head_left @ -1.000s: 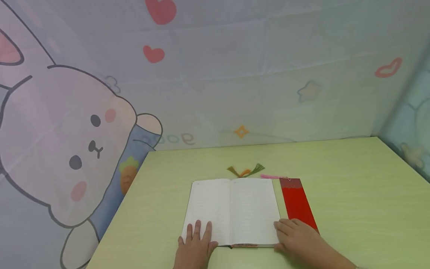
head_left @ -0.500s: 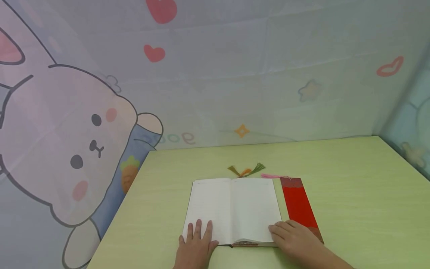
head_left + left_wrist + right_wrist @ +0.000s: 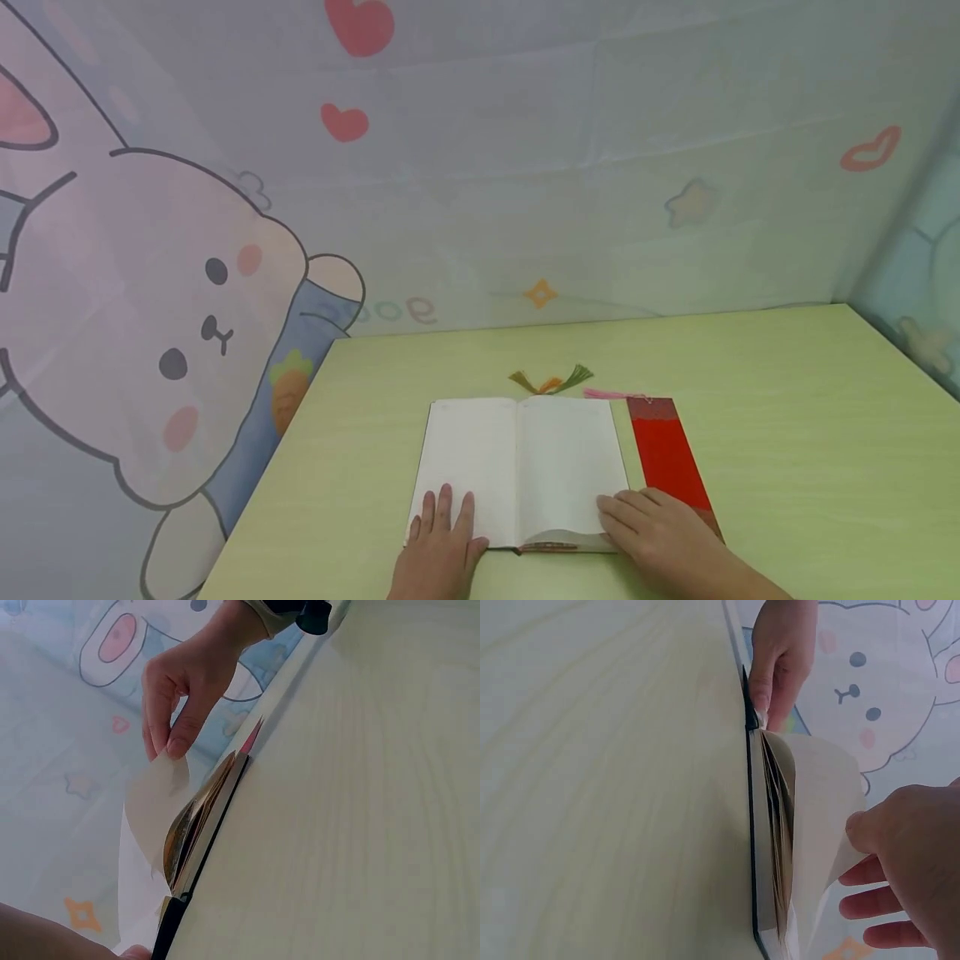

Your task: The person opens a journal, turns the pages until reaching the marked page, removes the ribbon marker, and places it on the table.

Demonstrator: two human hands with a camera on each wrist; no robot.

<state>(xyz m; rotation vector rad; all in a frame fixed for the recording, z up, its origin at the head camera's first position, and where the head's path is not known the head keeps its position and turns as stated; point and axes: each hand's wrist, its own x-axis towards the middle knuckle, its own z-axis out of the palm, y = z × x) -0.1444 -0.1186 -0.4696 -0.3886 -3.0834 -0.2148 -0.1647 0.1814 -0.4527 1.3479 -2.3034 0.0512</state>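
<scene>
An open notebook (image 3: 573, 467) with lined white pages lies on the table in the head view. My left hand (image 3: 438, 550) rests on its left page near the bottom edge, fingers spread and straight. At the lower right corner, my right hand (image 3: 660, 529) pinches a page between thumb and fingers. That page (image 3: 825, 795) bends upward in the right wrist view, and several leaves and brownish inserts show fanned beneath it. Seen from the left wrist, the right hand (image 3: 187, 690) holds the page corner above the dark cover (image 3: 217, 825).
A red bookmark (image 3: 667, 450) with a pink tassel (image 3: 615, 393) lies right of the notebook, partly under the right forearm. Green and orange tassels (image 3: 551, 383) stick out past the notebook's top edge. The pale green table (image 3: 337, 467) meets a printed cloth backdrop (image 3: 487, 208).
My right hand has shifted slightly left from the page's edge, and the page's bottom edge has risen into a curve. The left hand stays in nearly the same place on the left page.
</scene>
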